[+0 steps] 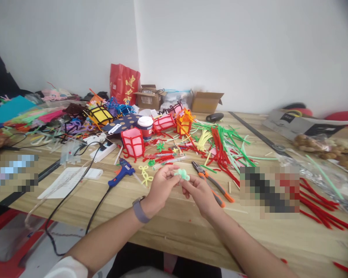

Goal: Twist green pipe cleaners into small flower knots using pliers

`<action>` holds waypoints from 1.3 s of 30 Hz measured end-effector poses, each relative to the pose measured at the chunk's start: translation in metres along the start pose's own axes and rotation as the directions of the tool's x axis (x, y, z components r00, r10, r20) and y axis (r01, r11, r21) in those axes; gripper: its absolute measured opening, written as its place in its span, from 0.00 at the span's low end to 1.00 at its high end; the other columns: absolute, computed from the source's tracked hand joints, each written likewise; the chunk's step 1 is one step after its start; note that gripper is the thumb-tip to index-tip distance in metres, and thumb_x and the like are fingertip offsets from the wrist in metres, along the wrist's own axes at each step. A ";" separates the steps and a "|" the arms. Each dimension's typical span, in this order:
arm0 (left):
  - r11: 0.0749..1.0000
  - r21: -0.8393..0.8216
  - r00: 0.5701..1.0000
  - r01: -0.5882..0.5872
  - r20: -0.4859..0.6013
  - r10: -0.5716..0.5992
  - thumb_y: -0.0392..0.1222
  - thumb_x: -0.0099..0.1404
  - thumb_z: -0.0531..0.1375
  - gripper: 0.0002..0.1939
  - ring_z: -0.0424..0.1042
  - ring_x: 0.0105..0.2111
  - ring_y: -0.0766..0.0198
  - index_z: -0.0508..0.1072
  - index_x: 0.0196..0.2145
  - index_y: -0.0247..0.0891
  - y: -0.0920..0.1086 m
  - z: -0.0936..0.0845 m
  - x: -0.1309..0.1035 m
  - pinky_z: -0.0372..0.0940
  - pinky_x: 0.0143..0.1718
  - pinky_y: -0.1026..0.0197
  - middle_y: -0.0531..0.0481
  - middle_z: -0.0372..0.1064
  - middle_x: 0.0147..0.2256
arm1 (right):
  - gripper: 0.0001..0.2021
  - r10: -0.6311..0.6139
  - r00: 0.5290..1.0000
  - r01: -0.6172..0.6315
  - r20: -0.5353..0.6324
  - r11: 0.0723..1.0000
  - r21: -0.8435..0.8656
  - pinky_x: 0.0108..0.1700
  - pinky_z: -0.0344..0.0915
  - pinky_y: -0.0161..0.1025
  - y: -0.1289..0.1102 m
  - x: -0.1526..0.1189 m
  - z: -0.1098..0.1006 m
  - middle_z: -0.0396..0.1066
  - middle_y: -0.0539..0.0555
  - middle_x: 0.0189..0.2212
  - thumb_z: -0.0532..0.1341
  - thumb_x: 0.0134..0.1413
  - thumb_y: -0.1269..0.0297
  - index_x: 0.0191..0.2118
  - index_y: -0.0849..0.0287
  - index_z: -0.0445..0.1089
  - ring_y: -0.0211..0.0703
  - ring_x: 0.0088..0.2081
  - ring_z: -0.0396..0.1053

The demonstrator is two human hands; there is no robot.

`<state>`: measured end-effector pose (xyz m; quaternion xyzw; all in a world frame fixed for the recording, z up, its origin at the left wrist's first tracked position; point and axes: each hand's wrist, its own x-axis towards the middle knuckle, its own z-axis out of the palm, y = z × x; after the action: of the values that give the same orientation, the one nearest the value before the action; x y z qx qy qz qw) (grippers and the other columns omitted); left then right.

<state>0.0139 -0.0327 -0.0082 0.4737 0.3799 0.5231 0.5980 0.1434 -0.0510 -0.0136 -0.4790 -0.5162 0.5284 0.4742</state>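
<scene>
I hold the pale green looped piece above the near part of the surface. My left grip pinches it from the left and my right grip pinches it from the right, fingertips on both sides. Exact finger contact is partly hidden.

For good handling, I should:
1. Apply light, even pressure; the loops look soft and could crush.
2. Support with one grip while adjusting with the other, bending in small amounts.
3. Keep the fingertips at the edges so that the loops remain visible.

Surroundings: the pliers lie just beyond my right grip, jaws pointing away from me. Yellow looped pieces lie near my left grip, close to the nozzle of the blue glue gun. Caution: I cannot tell whether the gun is hot; treat it as such. Its black cable runs toward the near edge and could snag my left forearm. Red stems and a red-framed lantern crowd the area beyond.
</scene>
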 end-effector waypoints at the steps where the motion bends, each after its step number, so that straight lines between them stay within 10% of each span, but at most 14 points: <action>1: 0.999 -0.023 1.000 0.029 0.003 -0.029 0.35 0.53 0.62 0.15 0.68 0.27 0.69 0.70 0.40 0.35 0.000 0.000 0.001 0.62 0.30 0.66 0.53 0.70 0.28 | 0.19 -0.006 1.000 0.006 0.000 0.999 -0.046 0.22 0.56 0.33 0.002 0.000 -0.001 0.62 0.46 0.16 0.64 0.44 0.45 0.25 0.58 0.65 0.34 0.19 0.58; 7: 0.997 0.082 1.000 -0.003 0.016 0.002 0.33 0.55 0.59 0.11 0.70 0.33 0.66 0.68 0.38 0.35 0.001 0.001 0.001 0.63 0.35 0.64 0.51 0.70 0.32 | 0.18 -0.220 0.973 0.179 -0.067 0.907 -0.380 0.21 0.53 0.34 0.004 -0.001 -0.002 0.58 0.45 0.15 0.62 0.48 0.51 0.20 0.56 0.58 0.34 0.19 0.55; 14: 0.801 0.544 0.967 -0.251 0.107 0.230 0.34 0.61 0.56 0.15 0.71 0.38 0.62 0.64 0.46 0.39 0.006 -0.010 -0.002 0.63 0.39 0.60 0.48 0.71 0.38 | 0.17 -0.176 0.978 0.193 0.116 0.968 -0.161 0.32 0.66 0.38 -0.008 0.002 -0.008 0.70 0.50 0.29 0.65 0.45 0.53 0.39 0.56 0.68 0.40 0.28 0.67; 22: 0.972 0.227 0.962 -0.067 0.272 0.003 0.39 0.58 0.60 0.18 0.68 0.28 0.67 0.67 0.47 0.36 0.008 -0.019 0.012 0.61 0.30 0.64 0.52 0.70 0.29 | 0.13 -0.099 0.995 0.097 0.020 0.993 0.062 0.32 0.63 0.37 -0.007 0.006 -0.014 0.70 0.48 0.23 0.69 0.41 0.55 0.29 0.58 0.70 0.38 0.26 0.65; 32: 0.974 0.141 0.935 0.175 0.287 -0.209 0.43 0.50 0.66 0.11 0.61 0.22 0.72 0.74 0.30 0.32 -0.008 -0.016 0.017 0.55 0.25 0.66 0.52 0.68 0.25 | 0.12 0.118 0.983 -0.158 0.138 0.930 0.333 0.30 0.63 0.33 -0.016 0.000 -0.009 0.70 0.49 0.23 0.74 0.33 0.61 0.26 0.60 0.76 0.34 0.26 0.65; 39: 0.940 0.330 0.991 -0.089 0.125 0.050 0.44 0.58 0.61 0.10 0.67 0.27 0.67 0.70 0.36 0.36 -0.004 -0.012 0.008 0.61 0.30 0.64 0.52 0.69 0.28 | 0.14 0.137 0.991 -0.122 -0.005 0.900 0.419 0.29 0.62 0.33 -0.015 0.004 -0.011 0.71 0.48 0.24 0.75 0.29 0.63 0.26 0.59 0.74 0.33 0.25 0.64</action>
<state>0.0052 -0.0224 -0.0146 0.6109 0.4114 0.4434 0.5108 0.1541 -0.0453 0.0009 -0.4088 -0.3500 0.6486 0.5382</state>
